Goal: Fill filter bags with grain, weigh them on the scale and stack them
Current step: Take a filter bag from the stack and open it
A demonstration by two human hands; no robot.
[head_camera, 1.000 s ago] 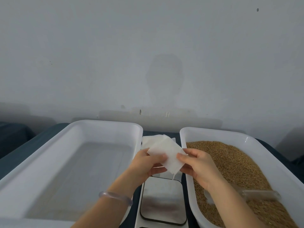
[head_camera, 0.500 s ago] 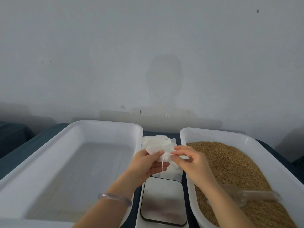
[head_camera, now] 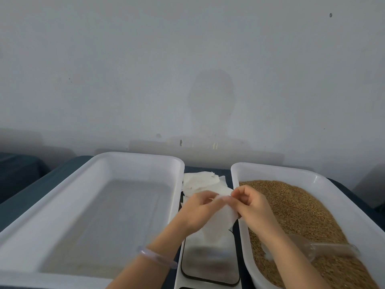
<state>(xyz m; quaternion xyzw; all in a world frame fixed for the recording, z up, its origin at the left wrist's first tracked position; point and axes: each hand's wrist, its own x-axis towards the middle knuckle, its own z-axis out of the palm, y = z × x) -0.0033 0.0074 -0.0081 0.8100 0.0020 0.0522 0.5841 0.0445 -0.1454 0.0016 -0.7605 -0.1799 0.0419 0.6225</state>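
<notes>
A white filter bag (head_camera: 217,225) was held over the far end of the scale (head_camera: 210,262), gripped along its upper edge by both hands. The left hand (head_camera: 200,209) was closed on that edge, with the thumb and curled fingers pinching the fabric. The right hand (head_camera: 253,207) was clamped on the same edge just beside it, its fingertips bent inward in a pinch, so that the two hands were almost touching. The bag hung down from the hands with its lower corner above the scale's steel plate; whether it touched the plate could not be told, as the bag and left hand were blurred. A loose pile of bags (head_camera: 200,182) was seen lying just behind the scale. A large white tray (head_camera: 137,156) was set to the left of the scale, and a second tray (head_camera: 270,170) was set to the right of it, filled with brown grain (head_camera: 302,209). A clear scoop (head_camera: 331,248) was laid on the grain to the right of the scale, partly hidden by the right forearm. A pale bracelet (head_camera: 156,257) was worn on the left wrist, near the scale's left side. A dark table (head_camera: 31,195) was seen under the scale and trays.
</notes>
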